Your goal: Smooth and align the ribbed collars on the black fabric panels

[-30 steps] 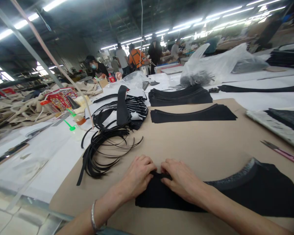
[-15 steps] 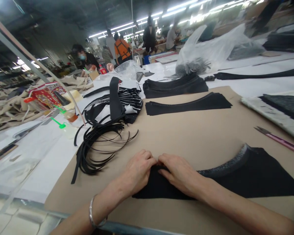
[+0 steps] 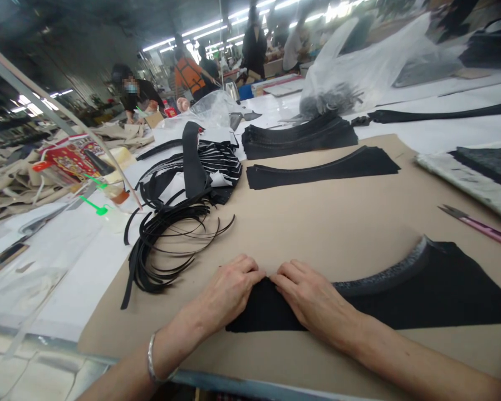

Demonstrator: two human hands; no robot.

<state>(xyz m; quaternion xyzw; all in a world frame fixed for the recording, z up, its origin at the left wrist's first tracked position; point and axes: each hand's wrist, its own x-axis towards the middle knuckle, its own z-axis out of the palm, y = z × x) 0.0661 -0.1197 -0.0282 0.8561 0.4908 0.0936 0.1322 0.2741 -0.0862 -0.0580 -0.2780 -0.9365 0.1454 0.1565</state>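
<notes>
A curved black fabric piece (image 3: 434, 292) with a grey inner edge lies on brown cardboard (image 3: 317, 223) at the near edge of the table. My left hand (image 3: 229, 289) and my right hand (image 3: 313, 301) rest side by side on its left end, fingertips almost touching and pressed down on the cloth's upper edge. The left fingers are curled, the right ones lie flatter. A silver bracelet (image 3: 151, 365) circles my left wrist.
A tangle of thin black strips (image 3: 167, 245) lies left of my hands. Stacks of curved black pieces (image 3: 321, 170) (image 3: 300, 139) sit farther back. Pink-handled scissors (image 3: 480, 227) lie at the right. Plastic bags (image 3: 359, 72), green-capped bottles (image 3: 104, 211) and several people stand beyond.
My hands have stayed on the left end of the black piece, fingers flattening slightly. The view has tilted down a little, so everything sits higher in the picture.
</notes>
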